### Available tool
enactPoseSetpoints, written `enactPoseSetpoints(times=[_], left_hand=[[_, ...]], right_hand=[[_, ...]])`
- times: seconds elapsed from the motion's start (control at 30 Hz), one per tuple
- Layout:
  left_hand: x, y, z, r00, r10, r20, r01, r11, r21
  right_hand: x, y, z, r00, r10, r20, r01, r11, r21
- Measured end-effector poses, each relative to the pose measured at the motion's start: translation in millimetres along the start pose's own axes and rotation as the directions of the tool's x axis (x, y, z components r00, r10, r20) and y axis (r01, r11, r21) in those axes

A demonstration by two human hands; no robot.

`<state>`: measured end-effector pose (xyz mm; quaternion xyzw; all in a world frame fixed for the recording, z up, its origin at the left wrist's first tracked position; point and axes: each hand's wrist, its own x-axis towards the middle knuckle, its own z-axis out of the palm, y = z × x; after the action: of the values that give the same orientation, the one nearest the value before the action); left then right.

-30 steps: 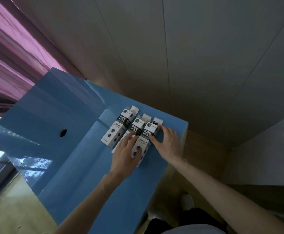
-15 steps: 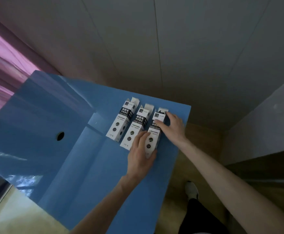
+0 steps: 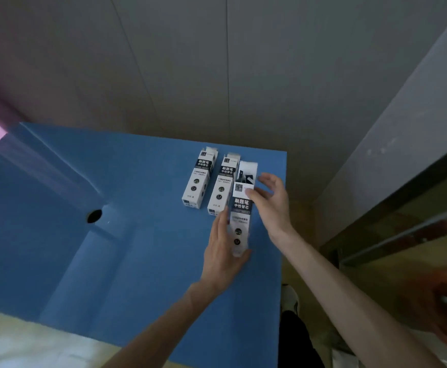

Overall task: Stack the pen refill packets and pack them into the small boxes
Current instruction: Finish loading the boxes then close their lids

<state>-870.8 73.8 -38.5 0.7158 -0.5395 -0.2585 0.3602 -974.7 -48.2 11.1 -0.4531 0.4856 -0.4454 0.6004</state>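
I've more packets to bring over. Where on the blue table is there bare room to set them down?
Free: the wide stretch of the table between the round hole and the boxes, and the near part under the forearms. Crowded: the far right corner, where two boxes lie side by side and both hands work the third box.
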Motion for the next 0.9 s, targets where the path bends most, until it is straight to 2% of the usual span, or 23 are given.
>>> enactPoseSetpoints(times=[0.1,0.17,0.23,0.37,0.57,0.77,0.9], left_hand=[[-7.8,12.8,-21.6,0.998,-0.006,0.057,0.022,0.96,-0.281],[-6.0,26.0,-39.5,0.997,-0.06,0.058,0.081,0.853,-0.516],[-1.6,37.8,-57.8,0.993,-0.064,0.1,0.112,0.786,-0.608],[-0.7,60.2,-85.4,0.981,-0.044,0.189,0.149,0.794,-0.589],[-6.5,52.2,-85.0,0.951,-0.068,0.302,0.209,0.862,-0.461],[-14.4,58.9,-80.1,0.94,-0.105,0.323,0.253,0.852,-0.458],[-23.4,64.8,-71.9,0.935,-0.062,0.349,0.229,0.857,-0.462]], right_hand=[[-29.2,-14.0,2.9,0.999,-0.037,0.018,0.036,0.999,0.041],[-48.0,-18.5,3.3,0.996,-0.079,0.04,0.079,0.997,0.011],[-65.8,-19.5,3.6,0.988,-0.133,0.077,0.136,0.99,-0.033],[-94.1,-16.9,6.1,0.972,-0.187,0.145,0.2,0.977,-0.078],[-115.6,-7.0,12.8,0.97,-0.236,0.056,0.24,0.967,-0.082],[-126.8,-2.0,11.9,0.964,-0.267,-0.014,0.262,0.953,-0.153],[-134.5,2.7,9.2,0.969,-0.245,-0.032,0.237,0.958,-0.159]])
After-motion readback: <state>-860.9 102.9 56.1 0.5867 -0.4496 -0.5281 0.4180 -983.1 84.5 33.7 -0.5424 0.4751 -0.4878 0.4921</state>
